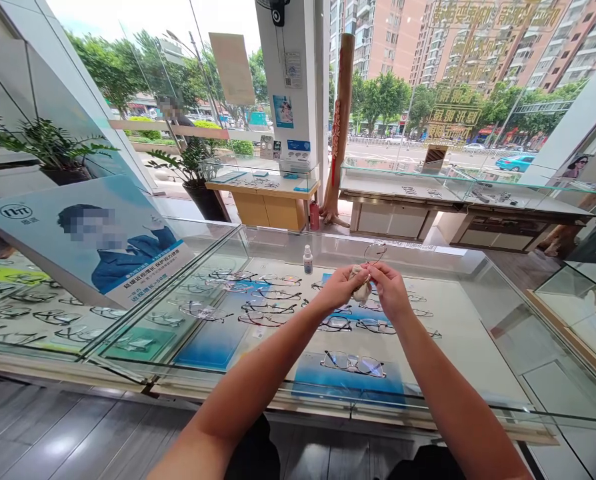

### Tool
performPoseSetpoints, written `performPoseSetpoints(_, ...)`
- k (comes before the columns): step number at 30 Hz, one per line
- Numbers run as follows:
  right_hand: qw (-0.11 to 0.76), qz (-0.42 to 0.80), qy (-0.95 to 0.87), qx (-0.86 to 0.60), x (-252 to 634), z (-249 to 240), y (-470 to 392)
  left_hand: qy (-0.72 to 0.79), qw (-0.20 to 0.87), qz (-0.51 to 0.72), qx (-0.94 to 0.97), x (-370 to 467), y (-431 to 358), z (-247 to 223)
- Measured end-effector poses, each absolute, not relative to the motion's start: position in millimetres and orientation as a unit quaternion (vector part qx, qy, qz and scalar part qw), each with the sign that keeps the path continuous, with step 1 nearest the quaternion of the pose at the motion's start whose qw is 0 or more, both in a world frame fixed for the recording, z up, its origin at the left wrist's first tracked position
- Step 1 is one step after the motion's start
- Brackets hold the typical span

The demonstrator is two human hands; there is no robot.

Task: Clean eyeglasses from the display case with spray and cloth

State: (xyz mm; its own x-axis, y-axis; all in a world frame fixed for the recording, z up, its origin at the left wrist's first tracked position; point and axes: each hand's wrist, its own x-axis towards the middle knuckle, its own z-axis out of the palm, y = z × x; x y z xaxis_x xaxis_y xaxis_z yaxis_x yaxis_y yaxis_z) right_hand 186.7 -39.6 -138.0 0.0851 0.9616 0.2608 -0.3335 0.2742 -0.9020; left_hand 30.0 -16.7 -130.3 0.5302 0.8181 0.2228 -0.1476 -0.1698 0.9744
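Over the glass display case [463,320], my two hands are close together. My left hand [339,287] is closed on a crumpled pale cloth [362,285]. With pinched fingers, my right hand [391,288] holds a pair of eyeglasses [375,252], whose thin round rim sticks up above the fingers. The cloth touches the glasses between the hands; the rest of the frame is hidden by fingers and cloth. Left of my hands, a small white bottle [308,260] stands upright on the glass top.
Inside the case lie several rows of eyeglasses, among them a thin-framed pair [353,364] near the front. A large advertising board [85,233] leans at the left. Further glass counters [393,179] stand by the windows, with a potted plant [193,173] and a wooden trunk [341,133].
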Motion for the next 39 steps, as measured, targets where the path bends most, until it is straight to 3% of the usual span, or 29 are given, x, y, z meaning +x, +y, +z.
performPoseSetpoints(10,0.651,0.539,-0.388,-0.368,189.6,-133.3,-41.3,0.188,0.698,0.299,0.622,16.5,-12.1,-124.9)
performPoseSetpoints(22,0.646,0.522,-0.435,-0.348,183.4,-141.3,-39.1,0.269,0.623,0.375,0.632,28.7,-9.5,-138.1)
performPoseSetpoints(31,0.650,0.528,-0.399,-0.373,188.2,-136.2,-39.4,0.189,0.686,0.299,0.636,15.5,-6.7,-129.5)
performPoseSetpoints(39,0.642,0.532,-0.430,-0.347,185.0,-139.0,-37.2,0.244,0.624,0.343,0.658,21.5,-10.6,-127.9)
